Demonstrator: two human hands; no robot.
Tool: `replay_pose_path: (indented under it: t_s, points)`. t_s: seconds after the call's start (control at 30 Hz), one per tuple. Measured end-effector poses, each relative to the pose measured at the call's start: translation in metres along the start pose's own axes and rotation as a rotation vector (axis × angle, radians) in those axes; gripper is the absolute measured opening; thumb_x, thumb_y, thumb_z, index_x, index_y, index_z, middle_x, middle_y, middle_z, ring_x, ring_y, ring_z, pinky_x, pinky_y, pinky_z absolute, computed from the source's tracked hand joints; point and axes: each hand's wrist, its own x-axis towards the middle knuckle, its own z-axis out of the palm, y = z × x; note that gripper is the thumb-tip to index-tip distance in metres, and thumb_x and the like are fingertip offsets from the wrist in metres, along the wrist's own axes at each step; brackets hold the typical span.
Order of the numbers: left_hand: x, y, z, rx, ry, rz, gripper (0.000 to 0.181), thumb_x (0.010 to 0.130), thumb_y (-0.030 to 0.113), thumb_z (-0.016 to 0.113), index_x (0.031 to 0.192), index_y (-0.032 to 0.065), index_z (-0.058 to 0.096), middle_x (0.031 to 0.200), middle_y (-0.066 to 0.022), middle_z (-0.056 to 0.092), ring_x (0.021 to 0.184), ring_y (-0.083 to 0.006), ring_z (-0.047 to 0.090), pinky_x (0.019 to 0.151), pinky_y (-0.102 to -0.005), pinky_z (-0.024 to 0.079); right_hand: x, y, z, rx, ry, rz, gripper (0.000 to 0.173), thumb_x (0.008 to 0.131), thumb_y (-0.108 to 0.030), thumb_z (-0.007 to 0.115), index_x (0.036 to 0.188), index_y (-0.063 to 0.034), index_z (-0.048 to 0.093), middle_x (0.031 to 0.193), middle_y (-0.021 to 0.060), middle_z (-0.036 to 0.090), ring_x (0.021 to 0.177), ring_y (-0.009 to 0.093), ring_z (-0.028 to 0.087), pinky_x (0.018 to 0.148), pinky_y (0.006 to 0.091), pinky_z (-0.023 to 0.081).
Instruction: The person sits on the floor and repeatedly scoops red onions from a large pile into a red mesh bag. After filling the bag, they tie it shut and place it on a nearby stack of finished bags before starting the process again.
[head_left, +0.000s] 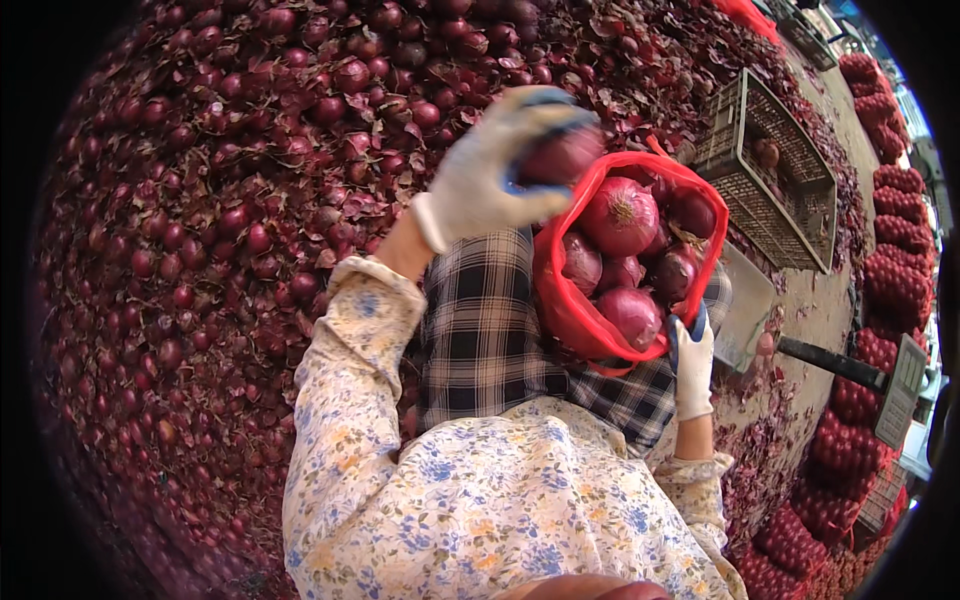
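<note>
My left hand (499, 161), in a white work glove with blue-coated fingers, grips a red onion (562, 155) just beside the rim of a red mesh bag (551, 296). The hand and its onion are blurred. Several large red onions (619, 216) lie inside the bag, whose mouth is spread wide between my knees. At the bag's near right edge, my right hand (691, 360), gloved the same way, pinches the rim; part of its fingers is hidden behind the mesh. A broad heap of red onions (259, 238) with loose skins spreads to the left and ahead.
A plastic crate (784, 176) with a few onions inside lies tilted at the right. Closer in is a platform scale's metal pan (742, 304), its display head (900, 391) on a dark post. Filled red mesh sacks (896, 281) are stacked along the far right.
</note>
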Motion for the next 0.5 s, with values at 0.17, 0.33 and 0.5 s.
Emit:
replay_pose_path:
  t_s: [0.17,0.33,0.5]
  points:
    - [-0.001,0.079,0.141,0.104,-0.677,0.413,0.023,0.082,0.022,0.067,0.101,0.0203,0.080,0.143,-0.0034,0.061,0.146,-0.0307,0.042,0.109,-0.0611,0.038,-0.056,-0.071,0.008,0.691,0.038,-0.267,0.053,0.099,0.001,0.056,0.151,-0.0043,0.048,0.109,0.0044,0.069,0.083,0.009,0.062,0.076,0.0285,0.056]
    - [-0.017,0.095,0.172,-0.161,-0.813,0.129,0.017,0.084,0.019,0.064,0.095,0.0113,0.074,0.114,-0.0099,0.070,0.123,-0.0305,0.060,0.100,-0.0563,0.043,-0.072,-0.065,0.001,0.228,0.153,-0.468,0.053,0.100,-0.003,0.056,0.152,-0.0014,0.046,0.144,0.0133,0.054,0.120,0.022,0.060,0.101,0.0367,0.051]
    - [-0.010,0.055,0.108,-0.526,-0.217,0.272,0.022,0.087,0.012,0.071,0.109,0.0077,0.067,0.109,-0.0108,0.068,0.110,-0.0322,0.065,0.086,-0.0444,0.057,-0.016,-0.065,-0.004,-0.159,-0.008,-0.416,0.073,0.100,-0.022,0.061,0.162,-0.0032,0.028,0.162,0.0142,0.037,0.145,0.026,0.039,0.122,0.0393,0.027]
